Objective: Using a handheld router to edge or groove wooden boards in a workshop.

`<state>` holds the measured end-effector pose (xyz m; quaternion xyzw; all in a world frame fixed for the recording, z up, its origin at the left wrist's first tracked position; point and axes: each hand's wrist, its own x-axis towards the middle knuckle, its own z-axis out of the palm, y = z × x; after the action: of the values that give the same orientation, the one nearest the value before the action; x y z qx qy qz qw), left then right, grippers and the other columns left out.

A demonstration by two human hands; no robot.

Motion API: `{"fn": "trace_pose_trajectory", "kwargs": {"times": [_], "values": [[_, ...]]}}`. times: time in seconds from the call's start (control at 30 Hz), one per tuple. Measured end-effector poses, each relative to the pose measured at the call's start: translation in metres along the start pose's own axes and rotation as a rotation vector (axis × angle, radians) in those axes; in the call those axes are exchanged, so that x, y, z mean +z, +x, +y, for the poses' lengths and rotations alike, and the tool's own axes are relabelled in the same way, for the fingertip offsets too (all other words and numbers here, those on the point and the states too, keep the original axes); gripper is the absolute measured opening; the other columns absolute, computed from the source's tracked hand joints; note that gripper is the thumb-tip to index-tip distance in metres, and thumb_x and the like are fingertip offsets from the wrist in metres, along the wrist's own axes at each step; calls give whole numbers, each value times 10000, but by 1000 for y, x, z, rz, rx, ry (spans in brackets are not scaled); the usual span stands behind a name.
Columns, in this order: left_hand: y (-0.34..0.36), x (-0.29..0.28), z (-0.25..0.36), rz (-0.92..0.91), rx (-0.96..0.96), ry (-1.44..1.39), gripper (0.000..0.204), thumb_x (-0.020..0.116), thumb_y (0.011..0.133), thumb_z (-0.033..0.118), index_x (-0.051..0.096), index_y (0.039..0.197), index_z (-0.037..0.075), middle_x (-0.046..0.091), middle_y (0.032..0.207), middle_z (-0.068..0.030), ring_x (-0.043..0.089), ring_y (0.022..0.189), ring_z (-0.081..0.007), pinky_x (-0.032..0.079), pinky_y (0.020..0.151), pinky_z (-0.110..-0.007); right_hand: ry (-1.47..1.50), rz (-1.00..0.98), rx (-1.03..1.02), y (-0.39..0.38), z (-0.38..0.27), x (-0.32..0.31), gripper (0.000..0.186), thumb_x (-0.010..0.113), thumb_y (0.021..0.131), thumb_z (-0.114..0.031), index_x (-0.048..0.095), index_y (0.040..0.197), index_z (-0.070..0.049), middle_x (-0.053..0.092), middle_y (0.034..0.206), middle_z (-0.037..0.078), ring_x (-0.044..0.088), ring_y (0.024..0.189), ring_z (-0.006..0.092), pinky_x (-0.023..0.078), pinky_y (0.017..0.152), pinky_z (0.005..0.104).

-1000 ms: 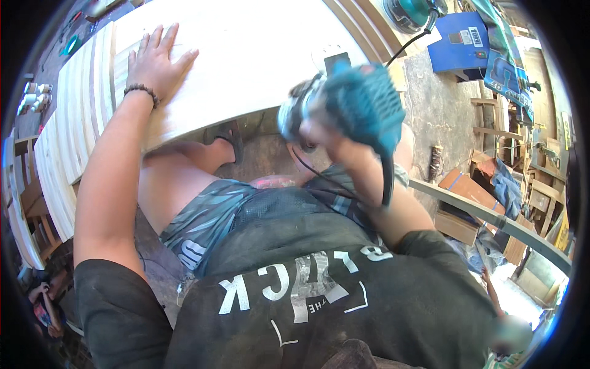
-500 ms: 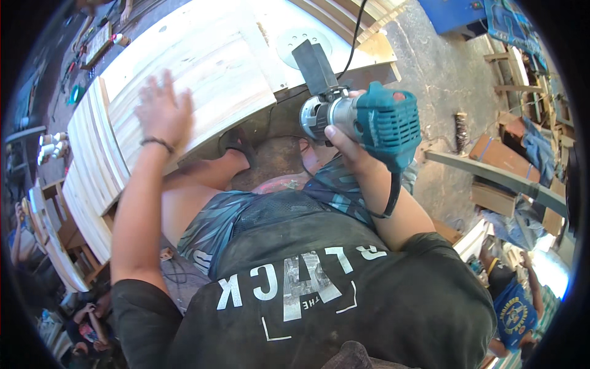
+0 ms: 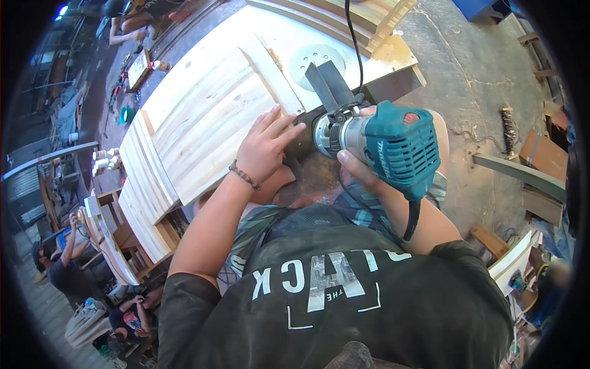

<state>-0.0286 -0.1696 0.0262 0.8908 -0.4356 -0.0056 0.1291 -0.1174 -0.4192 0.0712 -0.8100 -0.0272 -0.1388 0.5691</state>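
A teal and silver trim router point(image 3: 401, 147) is gripped by my right hand point(image 3: 362, 166), whose thumb lies across its silver collar. From the router's front, a dark, angled plate point(image 3: 330, 86) points toward the table. My left hand point(image 3: 267, 147), fingers stretched out and holding nothing, reaches to the near right corner of a pale wooden panel point(image 3: 215, 126). Whether the fingertips touch the wood I cannot tell. Beyond the router, a round, grey sanding disc point(image 3: 316, 64) with holes lies on the white tabletop point(image 3: 246, 27).
Stacked boards point(image 3: 144, 178) stand left of the panel, and more timber point(image 3: 369, 21) lies at the far right of the table. A black cord point(image 3: 353, 43) runs up past the disc. Other people point(image 3: 70, 264) are at left. A long bar point(image 3: 519, 175) extends at right.
My left hand has moved right, from above the panel's left part to its near right corner. The router stays in my right hand. The whole view has shifted.
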Motion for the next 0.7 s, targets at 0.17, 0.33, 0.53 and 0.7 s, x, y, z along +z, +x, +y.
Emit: {"fn": "trace_pose_trajectory", "kwargs": {"times": [0.17,0.33,0.53,0.7], "values": [[37,2,-30,18,33,-8,485,611,811,14,643,1271,162,599,1324,-102,483,1335,-385,411,1095,-512,-73,-30,-27,0,-4,-2,660,823,680,-226,519,1244,-70,575,1132,94,576,1031,238,460,919,391],[106,7,-96,329,-394,-189,381,640,931,249,651,1263,63,644,1265,-193,573,1239,-371,449,1062,-411,-34,-42,-38,2,-10,1,641,824,683,-214,536,1240,-81,595,1136,88,578,1058,246,454,939,393],[37,-54,-222,54,-899,139,773,586,883,612,500,1430,72,527,1403,-264,526,1289,-395,408,1095,-442,-310,-80,-141,8,-14,0,634,801,686,-341,564,1201,-56,610,1125,129,585,1046,313,446,935,426],[-66,-56,-210,84,-1153,124,815,557,891,651,473,1460,73,523,1332,-332,529,1253,-441,407,1080,-458,-328,-99,-184,7,-8,3,642,794,684,-338,561,1211,-55,601,1146,138,574,1067,326,438,949,435]]}}
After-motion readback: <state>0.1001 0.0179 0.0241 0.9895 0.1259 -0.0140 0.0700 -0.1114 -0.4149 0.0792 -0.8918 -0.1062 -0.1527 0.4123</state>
